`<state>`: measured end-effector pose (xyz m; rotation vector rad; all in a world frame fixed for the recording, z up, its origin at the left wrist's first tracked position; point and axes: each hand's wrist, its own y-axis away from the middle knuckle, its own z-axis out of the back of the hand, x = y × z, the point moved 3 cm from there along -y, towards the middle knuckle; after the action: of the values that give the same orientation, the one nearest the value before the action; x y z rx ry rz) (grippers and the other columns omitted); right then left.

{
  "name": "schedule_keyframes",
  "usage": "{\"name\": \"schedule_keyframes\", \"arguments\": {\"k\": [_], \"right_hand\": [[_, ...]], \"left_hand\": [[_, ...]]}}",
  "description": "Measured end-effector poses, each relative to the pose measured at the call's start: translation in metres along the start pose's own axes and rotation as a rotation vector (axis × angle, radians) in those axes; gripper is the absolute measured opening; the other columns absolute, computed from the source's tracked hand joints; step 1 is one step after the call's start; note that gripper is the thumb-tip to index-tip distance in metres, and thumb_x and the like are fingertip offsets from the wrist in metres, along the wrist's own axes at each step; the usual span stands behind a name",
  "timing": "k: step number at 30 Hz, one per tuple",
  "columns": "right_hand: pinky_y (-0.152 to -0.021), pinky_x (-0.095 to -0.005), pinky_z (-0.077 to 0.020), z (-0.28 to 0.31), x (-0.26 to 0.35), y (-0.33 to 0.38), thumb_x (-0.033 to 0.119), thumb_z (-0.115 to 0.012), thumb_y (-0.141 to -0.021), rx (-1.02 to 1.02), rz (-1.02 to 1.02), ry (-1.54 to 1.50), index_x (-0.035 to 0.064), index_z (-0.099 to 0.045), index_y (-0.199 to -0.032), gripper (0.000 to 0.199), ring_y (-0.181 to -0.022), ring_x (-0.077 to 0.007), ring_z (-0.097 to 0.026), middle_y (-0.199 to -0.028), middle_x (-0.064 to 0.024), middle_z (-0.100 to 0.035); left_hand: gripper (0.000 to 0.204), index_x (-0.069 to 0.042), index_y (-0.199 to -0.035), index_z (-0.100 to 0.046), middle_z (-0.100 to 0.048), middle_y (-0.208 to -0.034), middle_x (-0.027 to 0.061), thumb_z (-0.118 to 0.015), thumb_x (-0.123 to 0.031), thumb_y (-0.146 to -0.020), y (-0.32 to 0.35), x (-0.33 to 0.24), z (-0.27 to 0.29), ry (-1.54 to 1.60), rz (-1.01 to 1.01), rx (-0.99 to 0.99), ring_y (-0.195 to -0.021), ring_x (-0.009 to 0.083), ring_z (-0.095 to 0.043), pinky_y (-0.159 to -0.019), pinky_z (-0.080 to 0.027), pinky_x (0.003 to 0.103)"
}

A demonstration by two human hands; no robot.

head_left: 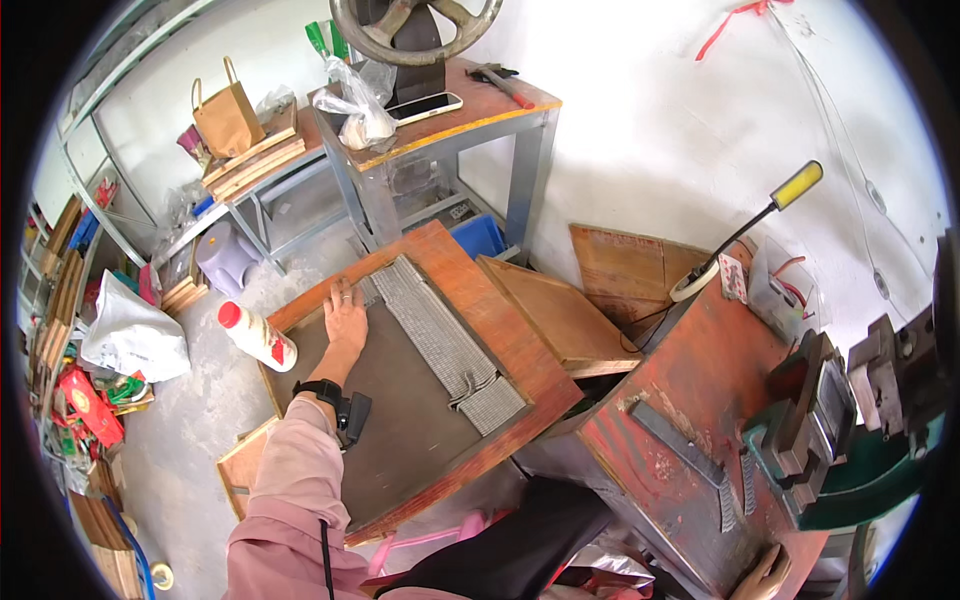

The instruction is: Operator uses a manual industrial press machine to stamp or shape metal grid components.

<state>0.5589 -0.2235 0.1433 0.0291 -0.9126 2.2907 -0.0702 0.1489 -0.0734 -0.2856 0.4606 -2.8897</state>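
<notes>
My left hand [345,318] lies with its fingers stretched out on a wooden tray [537,372] with a dark inner surface. Its fingertips touch the upper end of the tray, beside a short grey ribbed piece [371,290]. Rows of grey ribbed strips [440,335] lie side by side along the tray's right side, some bent out of line near the lower end. A white bottle [262,342] with a red cap is by the tray's left edge. At the lower right, my right hand [766,574] is by the edge of a red-brown bench; its fingers are mostly hidden.
On the red-brown bench [640,470] are a flat dark bar [678,442], loose ribbed strips [727,508] and a green machine [858,495]. A yellow-headed lamp [797,186] rises behind. Beyond the tray stands a metal-legged table [530,103] with a phone [427,108] and a handwheel [415,45].
</notes>
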Motion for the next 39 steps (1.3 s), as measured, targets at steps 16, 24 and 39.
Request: {"name": "schedule_keyframes", "arguments": {"k": [16, 24, 39], "right_hand": [[-0.06, -0.0437, -0.0482, 0.001, 0.0, 0.003, 0.032, -0.061, -0.088, -0.064, 0.072, -0.001, -0.0034, -0.067, -0.083, 0.036, -0.066, -0.0362, -0.059, -0.077, -0.0202, -0.061], [-0.077, -0.0435, -0.0428, -0.007, -0.011, 0.007, 0.017, -0.054, -0.091, 0.003, 0.088, -0.092, -0.004, -0.061, -0.098, 0.023, -0.088, -0.0382, -0.056, -0.092, -0.0218, -0.06], [-0.088, -0.041, -0.0429, 0.012, -0.016, 0.009, 0.024, -0.07, -0.078, 0.079, -0.029, -0.629, -0.0005, -0.061, -0.103, 0.035, -0.1, -0.034, -0.054, -0.099, -0.0189, -0.059]], "left_hand": [[0.051, -0.003, -0.108, -0.058, -0.055, -0.114, 0.0143, -0.073, -0.031, -0.068, 0.043, -0.013, 0.047, 0.162, -0.223, 0.229, -0.119, 0.0349, -0.037, -0.101, -0.024, 0.054], [0.044, -0.004, -0.113, -0.054, -0.056, -0.109, 0.0137, -0.066, -0.024, -0.076, 0.125, -0.034, 0.045, 0.214, -0.194, 0.063, -0.108, 0.0287, -0.049, -0.096, -0.029, 0.052], [0.035, 0.004, -0.119, -0.048, -0.058, -0.102, 0.0067, -0.054, -0.012, -0.089, 0.17, -0.159, 0.316, 1.368, -0.6, 0.915, -0.093, 0.0146, -0.053, -0.083, -0.042, 0.029]]}}
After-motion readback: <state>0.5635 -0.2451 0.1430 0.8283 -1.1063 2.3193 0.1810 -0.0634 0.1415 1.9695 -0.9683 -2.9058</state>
